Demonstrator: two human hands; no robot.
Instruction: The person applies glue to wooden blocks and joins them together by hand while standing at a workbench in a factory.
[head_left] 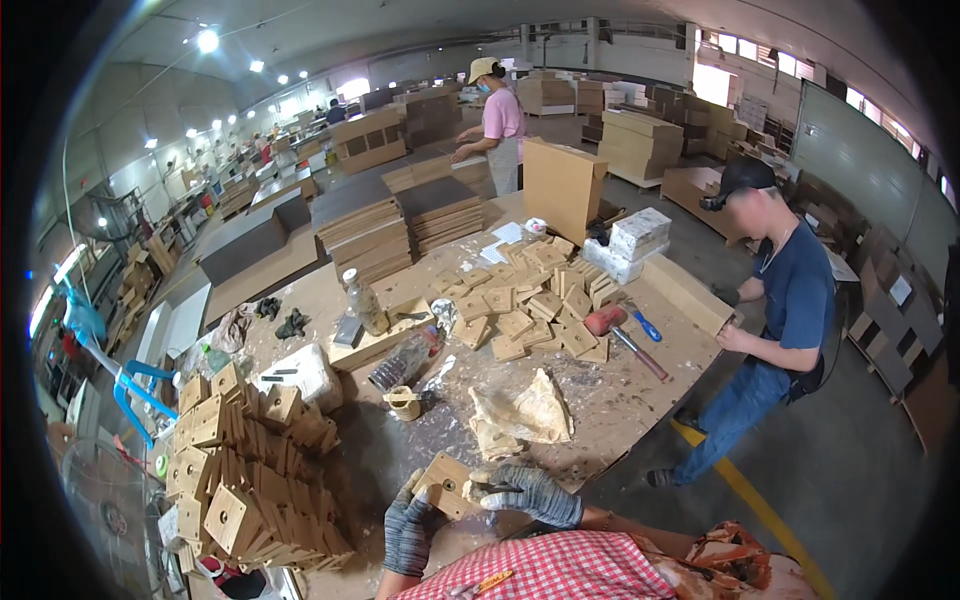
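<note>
Wooden plate (pixel 447 482) at the lower centre of the frame, held in front of a checked apron (pixel 545 570). Principal hazard, as I judge it from the floor: slippage. The plate is raised clear of support and gripped only along its margins, so a loose hold by knitted gloves could let it twist or drop. A narrow dark piece (pixel 497 488) lies at the right hand (pixel 530 493); should it skid across the plate's face, the opposite fingers would be in its path. Secondary hazard, lower left: the tall, uneven stack of plates (pixel 235 515) leans at several levels and could topple if a left elbow swings outward. On the counter (pixel 620 400), right of centre, the red-headed mallet (pixel 604 320) lies with its handle toward the edge, where a passing sleeve might dislodge it.

Pose: the left hand (pixel 405 530) rises from the lower edge, wrist low, its fingers closed on the plate's left margin. The right forearm enters from the lower right, nearly level, the hand pointing left; its fingers bend toward the plate's right margin, though whether they clasp plate or dark piece I cannot tell.
</note>
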